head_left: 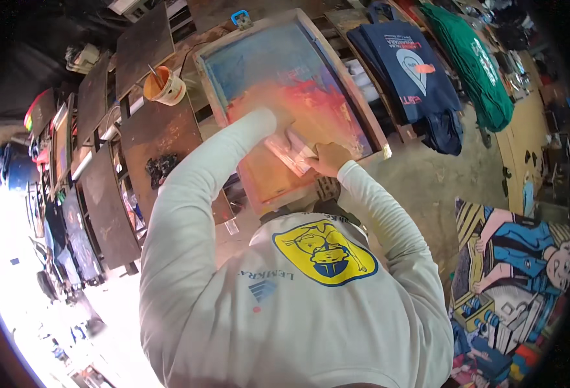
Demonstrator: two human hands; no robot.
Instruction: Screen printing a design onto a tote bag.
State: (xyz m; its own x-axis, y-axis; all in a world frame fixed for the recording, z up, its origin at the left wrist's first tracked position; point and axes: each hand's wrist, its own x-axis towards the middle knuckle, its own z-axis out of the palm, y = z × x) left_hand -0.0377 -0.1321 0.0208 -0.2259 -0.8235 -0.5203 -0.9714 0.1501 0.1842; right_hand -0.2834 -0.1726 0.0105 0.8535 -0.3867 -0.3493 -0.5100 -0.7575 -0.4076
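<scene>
A wooden-framed printing screen point(205, 72) lies at a tilt in front of me, its mesh smeared with blue, red and orange ink. Across its near part rests a pale squeegee point(286, 154), slanted from upper left to lower right. My right hand point(330, 159) is closed around the squeegee's right end. My left hand point(284, 118) reaches over the mesh close by the squeegee's far side; its fingers are blurred and partly hidden, so their grip does not show. White long sleeves cover both my arms. A blue clamp-like piece point(240, 19) sits at the screen's far edge.
Dark brown boards point(148, 139) stand in rows on the left, with an ink-stained bucket point(166, 86) holding a stick and a crumpled black bundle point(161, 169). Dark blue tote bags point(405, 71) and a green one point(472, 71) lie at right. A cartoon-printed sheet point(511, 271) is lower right.
</scene>
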